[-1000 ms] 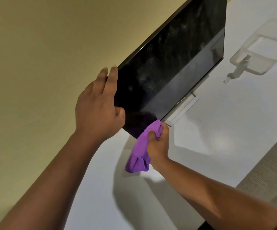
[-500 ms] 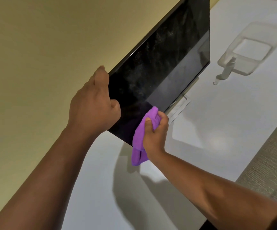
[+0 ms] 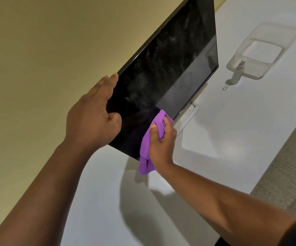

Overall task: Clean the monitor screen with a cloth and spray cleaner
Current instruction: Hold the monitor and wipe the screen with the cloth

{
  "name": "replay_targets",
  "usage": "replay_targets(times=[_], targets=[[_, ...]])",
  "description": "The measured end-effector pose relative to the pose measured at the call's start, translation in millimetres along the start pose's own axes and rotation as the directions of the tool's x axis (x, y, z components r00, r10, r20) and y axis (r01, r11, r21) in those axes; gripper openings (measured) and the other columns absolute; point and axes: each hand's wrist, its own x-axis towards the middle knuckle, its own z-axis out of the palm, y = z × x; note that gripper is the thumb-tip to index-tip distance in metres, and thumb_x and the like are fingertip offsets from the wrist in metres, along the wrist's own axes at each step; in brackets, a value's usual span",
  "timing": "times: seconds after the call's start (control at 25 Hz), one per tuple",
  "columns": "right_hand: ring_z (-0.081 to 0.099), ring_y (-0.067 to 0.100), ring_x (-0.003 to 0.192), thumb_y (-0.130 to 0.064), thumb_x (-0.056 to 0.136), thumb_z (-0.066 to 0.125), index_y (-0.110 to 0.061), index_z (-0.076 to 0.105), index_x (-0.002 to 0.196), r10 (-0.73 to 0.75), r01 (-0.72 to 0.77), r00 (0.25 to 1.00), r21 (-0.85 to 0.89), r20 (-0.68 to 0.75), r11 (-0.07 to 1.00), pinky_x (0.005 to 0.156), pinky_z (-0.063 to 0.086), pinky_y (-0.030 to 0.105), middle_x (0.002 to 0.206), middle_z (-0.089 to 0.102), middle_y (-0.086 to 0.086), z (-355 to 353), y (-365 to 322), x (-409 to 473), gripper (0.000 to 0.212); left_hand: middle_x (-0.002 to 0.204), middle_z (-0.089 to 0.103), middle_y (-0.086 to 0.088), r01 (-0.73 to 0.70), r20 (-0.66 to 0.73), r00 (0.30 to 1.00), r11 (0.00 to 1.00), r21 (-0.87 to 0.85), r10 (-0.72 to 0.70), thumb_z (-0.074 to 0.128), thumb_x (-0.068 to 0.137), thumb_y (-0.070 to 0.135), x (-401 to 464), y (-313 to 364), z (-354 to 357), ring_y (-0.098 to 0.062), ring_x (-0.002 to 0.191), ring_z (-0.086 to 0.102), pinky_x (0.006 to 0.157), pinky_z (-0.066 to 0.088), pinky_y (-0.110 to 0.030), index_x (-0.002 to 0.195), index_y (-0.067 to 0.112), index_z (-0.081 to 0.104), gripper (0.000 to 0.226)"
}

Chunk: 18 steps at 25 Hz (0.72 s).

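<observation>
A clear rectangular plastic container (image 3: 260, 48) sits at the upper right on the white desk (image 3: 232, 130). A yellow-beige wall (image 3: 46, 50) fills the left; grey carpet (image 3: 289, 166) lies lower right.

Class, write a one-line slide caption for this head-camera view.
Left hand steadies the monitor while right hand wipes it with purple cloth.

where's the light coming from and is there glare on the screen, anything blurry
Head view: light falls from above, casting arm shadows on the white desk; the monitor shows a pale reflected band and speckled streaks; the clear tub looks soft; wide-angle tilt skews the scene.
</observation>
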Motion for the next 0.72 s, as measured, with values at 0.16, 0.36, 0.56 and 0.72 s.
replay_targets(times=[0.16, 0.36, 0.56, 0.72], targets=[[0.048, -0.007, 0.115, -0.031, 0.107, 0.048, -0.027, 0.031, 0.157, 0.041, -0.027, 0.987, -0.092, 0.156, 0.995, 0.077, 0.034, -0.007, 0.13, 0.036, -0.007, -8.8, 29.6, -28.8, 0.053, 0.166, 0.033, 0.018, -0.008, -0.023, 1.0, 0.992, -0.126, 0.005, 0.042, 0.07, 0.022, 5.0, 1.7, -3.0, -0.008, 0.15, 0.037, 0.111, 0.039, -0.032, 0.158, 0.039, 0.032, 0.09], [0.052, 0.015, 0.118, -0.03, 0.105, 0.052, -0.031, 0.035, 0.151, 0.167, -0.171, 0.982, -0.039, -0.085, 0.985, 0.086, 0.045, 0.012, 0.138, 0.045, -0.003, -10.3, 10.8, 26.8, 0.049, 0.167, 0.031, 0.015, -0.057, -0.006, 0.998, 0.989, -0.136, 0.057, 0.044, 0.069, 0.021, 11.1, 6.5, -1.2, -0.016, 0.148, 0.042, 0.108, 0.044, -0.035, 0.158, 0.029, 0.032, 0.09], [0.049, -0.009, 0.11, -0.034, 0.105, 0.05, -0.029, 0.037, 0.146, -0.012, 0.018, 0.998, -0.106, 0.059, 0.994, 0.074, 0.042, -0.002, 0.124, 0.04, -0.011, -10.9, 32.3, -5.3, 0.043, 0.161, 0.044, 0.01, -0.044, 0.011, 0.999, 0.992, -0.114, 0.045, 0.046, 0.067, 0.023, 9.0, 7.0, 0.9, -0.031, 0.121, 0.061, 0.082, 0.042, -0.032, 0.158, 0.032, 0.026, 0.093], [0.058, 0.016, 0.108, -0.033, 0.107, 0.048, -0.026, 0.04, 0.147, 0.234, -0.243, 0.969, -0.117, -0.083, 0.963, 0.077, 0.051, 0.017, 0.129, 0.048, -0.001, -24.8, 37.9, 33.7, 0.041, 0.143, 0.062, 0.001, 0.0, 0.024, 1.0, 0.983, -0.181, 0.004, 0.046, 0.068, 0.024, 8.5, 4.7, -0.6, -0.038, 0.108, 0.063, 0.08, 0.043, -0.033, 0.157, 0.037, 0.027, 0.093]])
